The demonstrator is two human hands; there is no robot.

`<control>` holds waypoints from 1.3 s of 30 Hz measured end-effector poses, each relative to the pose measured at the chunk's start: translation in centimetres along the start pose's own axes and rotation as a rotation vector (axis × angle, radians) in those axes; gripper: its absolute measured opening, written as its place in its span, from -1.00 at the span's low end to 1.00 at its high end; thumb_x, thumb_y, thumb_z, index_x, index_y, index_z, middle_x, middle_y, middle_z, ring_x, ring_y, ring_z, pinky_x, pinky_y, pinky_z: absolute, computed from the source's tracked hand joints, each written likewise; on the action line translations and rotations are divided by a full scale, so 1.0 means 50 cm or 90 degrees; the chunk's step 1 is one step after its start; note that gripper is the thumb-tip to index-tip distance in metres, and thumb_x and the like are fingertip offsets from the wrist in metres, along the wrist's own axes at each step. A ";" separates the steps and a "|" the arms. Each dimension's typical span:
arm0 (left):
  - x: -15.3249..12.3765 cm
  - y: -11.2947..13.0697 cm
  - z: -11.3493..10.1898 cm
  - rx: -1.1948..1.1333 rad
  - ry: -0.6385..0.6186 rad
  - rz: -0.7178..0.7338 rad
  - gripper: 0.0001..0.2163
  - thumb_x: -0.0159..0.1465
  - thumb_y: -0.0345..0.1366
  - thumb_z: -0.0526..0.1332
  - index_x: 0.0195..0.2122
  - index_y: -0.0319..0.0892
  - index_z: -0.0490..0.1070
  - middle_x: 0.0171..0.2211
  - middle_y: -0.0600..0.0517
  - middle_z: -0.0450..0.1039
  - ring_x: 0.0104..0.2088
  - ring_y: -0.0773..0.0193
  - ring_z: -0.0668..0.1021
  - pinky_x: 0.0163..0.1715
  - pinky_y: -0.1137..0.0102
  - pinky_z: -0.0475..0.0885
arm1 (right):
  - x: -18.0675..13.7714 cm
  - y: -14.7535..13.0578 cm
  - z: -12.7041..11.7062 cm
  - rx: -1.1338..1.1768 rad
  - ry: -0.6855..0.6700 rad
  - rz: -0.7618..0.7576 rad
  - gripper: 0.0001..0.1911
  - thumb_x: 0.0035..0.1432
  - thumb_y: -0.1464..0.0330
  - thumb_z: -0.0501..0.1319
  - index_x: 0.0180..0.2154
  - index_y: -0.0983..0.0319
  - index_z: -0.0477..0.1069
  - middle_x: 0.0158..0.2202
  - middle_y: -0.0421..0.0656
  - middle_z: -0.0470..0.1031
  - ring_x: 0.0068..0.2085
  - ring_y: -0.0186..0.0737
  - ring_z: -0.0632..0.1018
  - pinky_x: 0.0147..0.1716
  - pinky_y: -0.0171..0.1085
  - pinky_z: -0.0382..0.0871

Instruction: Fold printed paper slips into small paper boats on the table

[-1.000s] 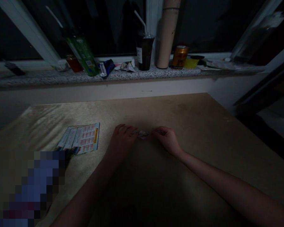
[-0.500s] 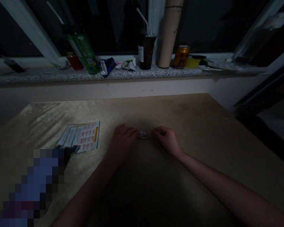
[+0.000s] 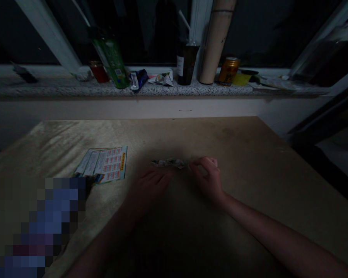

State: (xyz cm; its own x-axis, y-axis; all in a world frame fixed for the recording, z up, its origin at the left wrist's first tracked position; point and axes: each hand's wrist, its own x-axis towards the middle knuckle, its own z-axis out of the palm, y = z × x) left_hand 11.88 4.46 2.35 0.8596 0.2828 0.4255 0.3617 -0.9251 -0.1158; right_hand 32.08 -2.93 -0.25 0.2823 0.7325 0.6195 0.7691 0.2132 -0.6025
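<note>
A small, creased strip of patterned paper (image 3: 169, 163), whitish with dark and greenish marks, lies on the table between my hands. Its folds form zigzag shapes; the dim light hides what kind of paper it is. My left hand (image 3: 150, 185) lies low, just in front of the strip's left part, palm down with fingers stretched out and holding nothing. At the strip's right end, the thumb and forefinger of my right hand (image 3: 207, 175) come together in a pinch, with the paper's tip at them.
A printed leaflet (image 3: 107, 164) lies on the table (image 3: 249, 162) to the left. Behind, the granite sill (image 3: 156, 89) bears a green bottle (image 3: 114, 65), a dark cup with a straw (image 3: 187, 63), a bamboo tube (image 3: 216, 46), an orange can (image 3: 229, 71) and crumpled wrappers (image 3: 139, 79).
The paper strip shows much longer now, reaching further left. My left hand has drawn back towards me from its left side. The view has shifted slightly.
</note>
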 end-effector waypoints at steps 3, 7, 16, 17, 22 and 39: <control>-0.026 0.007 -0.015 -0.004 -0.054 -0.013 -0.75 0.21 -0.58 0.05 -0.16 -0.23 0.41 -0.33 -0.03 0.55 -0.36 0.18 0.57 -0.27 0.28 0.41 | -0.015 -0.039 0.012 0.011 -0.096 -0.082 -0.89 0.19 0.37 0.12 -0.38 0.19 0.38 -0.45 -0.18 0.48 -0.34 -0.22 0.47 -0.19 -0.16 0.20; -0.061 0.006 -0.037 -0.006 -0.124 -0.082 -0.74 0.18 -0.59 0.08 -0.16 -0.23 0.42 -0.33 -0.06 0.55 -0.34 0.15 0.57 -0.29 0.28 0.42 | -0.025 -0.075 0.041 0.017 -0.210 -0.132 -0.85 0.21 0.37 0.10 -0.38 0.20 0.40 -0.45 -0.16 0.49 -0.33 -0.21 0.46 -0.20 -0.16 0.22; -0.142 -0.022 -0.040 -0.104 -0.087 -0.247 -0.77 0.26 -0.51 0.04 -0.16 -0.21 0.43 -0.27 -0.03 0.55 -0.32 0.18 0.57 -0.24 0.29 0.41 | -0.014 -0.114 0.126 0.047 -0.269 -0.179 -0.82 0.21 0.36 0.09 -0.41 0.21 0.41 -0.46 -0.14 0.48 -0.37 -0.21 0.45 -0.27 -0.20 0.27; -0.147 -0.027 -0.040 -0.115 -0.078 -0.276 -0.78 0.27 -0.49 0.03 -0.18 -0.20 0.44 -0.28 -0.03 0.55 -0.32 0.19 0.57 -0.24 0.30 0.41 | -0.012 -0.117 0.137 0.049 -0.272 -0.185 -0.83 0.21 0.36 0.10 -0.40 0.21 0.42 -0.46 -0.14 0.48 -0.36 -0.21 0.45 -0.27 -0.21 0.27; -0.157 -0.048 -0.042 -0.160 -0.058 -0.367 -0.79 0.29 -0.44 0.03 -0.18 -0.19 0.44 -0.27 -0.01 0.55 -0.30 0.21 0.56 -0.24 0.33 0.41 | -0.004 -0.136 0.185 0.040 -0.287 -0.218 -0.84 0.20 0.35 0.12 -0.41 0.19 0.42 -0.46 -0.17 0.48 -0.35 -0.21 0.45 -0.23 -0.20 0.28; -0.173 -0.053 -0.018 -0.076 -0.002 -0.488 -0.51 0.20 -0.50 -0.05 0.20 -0.36 0.04 0.19 -0.25 0.15 0.20 0.05 0.23 0.14 0.09 0.21 | 0.061 -0.169 0.307 -0.010 -0.427 -0.259 -0.63 0.12 0.37 0.19 0.00 0.23 0.32 0.02 0.00 0.40 0.03 -0.07 0.37 0.02 -0.08 0.21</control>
State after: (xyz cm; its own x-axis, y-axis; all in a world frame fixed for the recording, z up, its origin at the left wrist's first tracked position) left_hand 3.14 4.24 -0.21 0.3862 0.8551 0.3459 0.8145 -0.4921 0.3073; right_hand 17.63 7.42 -1.00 -0.4261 0.8343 0.3500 0.7477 0.5425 -0.3829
